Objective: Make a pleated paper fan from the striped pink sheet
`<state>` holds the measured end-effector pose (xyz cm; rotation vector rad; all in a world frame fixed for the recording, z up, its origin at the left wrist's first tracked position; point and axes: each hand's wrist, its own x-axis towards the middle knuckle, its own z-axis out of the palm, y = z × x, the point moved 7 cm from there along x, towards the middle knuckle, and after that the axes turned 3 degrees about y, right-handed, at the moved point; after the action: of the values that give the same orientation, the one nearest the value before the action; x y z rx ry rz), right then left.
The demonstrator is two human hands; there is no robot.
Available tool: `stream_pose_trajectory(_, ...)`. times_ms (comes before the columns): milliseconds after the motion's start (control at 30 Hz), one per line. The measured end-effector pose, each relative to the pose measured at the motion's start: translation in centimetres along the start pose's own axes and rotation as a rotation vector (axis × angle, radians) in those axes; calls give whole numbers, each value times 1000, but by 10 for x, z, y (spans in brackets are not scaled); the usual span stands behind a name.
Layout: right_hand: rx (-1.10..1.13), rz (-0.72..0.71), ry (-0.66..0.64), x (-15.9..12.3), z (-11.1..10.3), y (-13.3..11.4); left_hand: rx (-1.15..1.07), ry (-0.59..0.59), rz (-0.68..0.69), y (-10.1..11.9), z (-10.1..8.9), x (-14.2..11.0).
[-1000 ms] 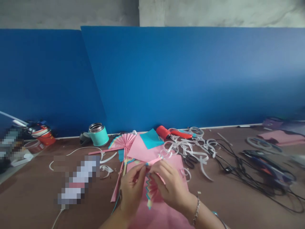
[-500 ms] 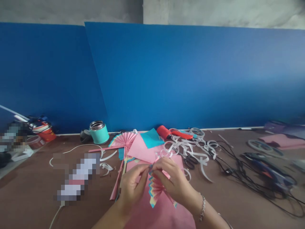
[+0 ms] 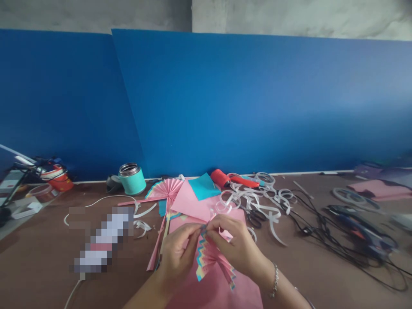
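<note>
A pleated paper fan, pink with a yellow and blue zigzag edge, hangs between my hands. My left hand pinches its upper edge between thumb and forefinger. From the other side my right hand grips the same folded paper, its fingers bent over the pleats and hiding part of them. Beneath both hands lies a large pink paper sheet. Beyond them rests another pleated pink fan, spread in a half round, near a loose pink sheet and a blue paper square.
White paper strips lie tangled at the right, around dark scissors and a red roll. Farther right are black cables. A turquoise jar stands at the back left. A blue panel closes off the table's far side.
The fan's hanging lower part has swung slightly left and its right tip has dropped lower. Both hands keep their grip in nearly the same place.
</note>
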<state>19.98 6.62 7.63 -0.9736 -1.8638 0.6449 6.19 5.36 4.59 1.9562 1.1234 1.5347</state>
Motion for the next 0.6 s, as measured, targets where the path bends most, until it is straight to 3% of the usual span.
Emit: stream_pose_trajectory(600,5,60,0,-2,-3,0,56,-39,121,11,-1,2)
